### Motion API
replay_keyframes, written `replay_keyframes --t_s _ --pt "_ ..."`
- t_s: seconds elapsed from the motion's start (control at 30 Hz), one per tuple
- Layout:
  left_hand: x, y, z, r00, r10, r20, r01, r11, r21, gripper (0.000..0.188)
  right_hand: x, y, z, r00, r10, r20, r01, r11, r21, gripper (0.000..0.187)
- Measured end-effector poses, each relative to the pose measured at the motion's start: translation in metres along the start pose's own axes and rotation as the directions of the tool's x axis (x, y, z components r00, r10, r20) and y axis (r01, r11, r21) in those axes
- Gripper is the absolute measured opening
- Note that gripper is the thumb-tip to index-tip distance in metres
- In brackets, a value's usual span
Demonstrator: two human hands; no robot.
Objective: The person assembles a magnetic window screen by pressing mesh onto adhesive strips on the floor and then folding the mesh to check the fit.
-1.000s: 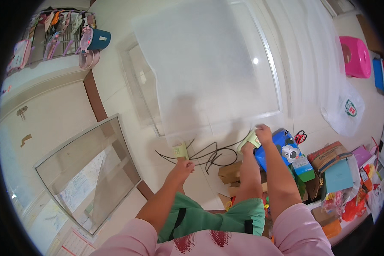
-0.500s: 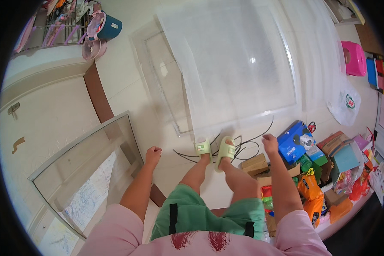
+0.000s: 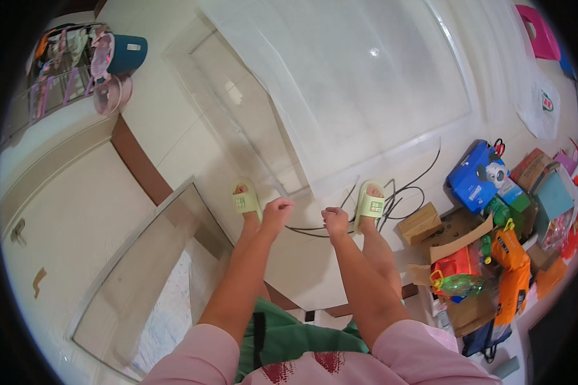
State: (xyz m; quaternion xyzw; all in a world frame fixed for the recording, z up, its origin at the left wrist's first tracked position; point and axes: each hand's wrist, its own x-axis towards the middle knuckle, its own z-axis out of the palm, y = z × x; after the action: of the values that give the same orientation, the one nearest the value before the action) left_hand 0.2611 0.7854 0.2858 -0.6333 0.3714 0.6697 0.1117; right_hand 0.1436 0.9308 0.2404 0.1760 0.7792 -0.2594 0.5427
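My left hand [image 3: 278,210] is in front of me at mid-picture, its fingers curled in with nothing visible in them. A short way to its right is my right hand [image 3: 334,220], also closed, with no object showing. The hands are apart and touch nothing that I can see. Below them a black cable [image 3: 424,194] lies in loose loops on the floor, by the slipper on my right foot. Beyond my feet, a translucent white sheet [image 3: 366,83] partly covers a metal-framed panel [image 3: 249,138] lying on the floor.
Another framed clear panel [image 3: 135,269] stands at my left near a white door [image 3: 77,224]. On the right are a blue box [image 3: 472,179], an open cardboard box [image 3: 459,239], an orange bag [image 3: 510,276] and bottles. A teal bucket [image 3: 127,54] is at the far left.
Both hands have swung inward, from wide apart to close together. My feet have moved apart into a wider stance, and the view has turned and shifted.
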Motion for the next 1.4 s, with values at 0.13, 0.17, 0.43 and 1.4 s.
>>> replay_keyframes --t_s 0.13,0.17,0.43,1.4 --pt "0.076 -0.028 -0.044 0.987 0.163 -0.013 -0.151 0.939 0.309 0.014 0.0 -0.041 0.06 0.821 -0.568 -0.065 0.489 0.757 -0.434 0.029" --pt "0.096 -0.031 -0.054 0.984 0.172 -0.044 -0.151 0.941 0.304 0.015 0.001 -0.065 0.076 0.78 -0.622 -0.066 0.534 0.717 -0.448 0.032" --pt "0.26 0.029 -0.131 0.894 0.433 -0.116 -0.39 0.879 0.275 0.017 0.086 -0.171 0.186 0.345 -0.938 -0.046 0.742 0.302 -0.599 0.061" --pt "0.355 0.127 -0.162 0.714 0.579 -0.395 -0.595 0.798 0.095 0.022 0.171 -0.127 0.223 0.4 -0.89 0.217 0.621 0.09 -0.779 0.06"
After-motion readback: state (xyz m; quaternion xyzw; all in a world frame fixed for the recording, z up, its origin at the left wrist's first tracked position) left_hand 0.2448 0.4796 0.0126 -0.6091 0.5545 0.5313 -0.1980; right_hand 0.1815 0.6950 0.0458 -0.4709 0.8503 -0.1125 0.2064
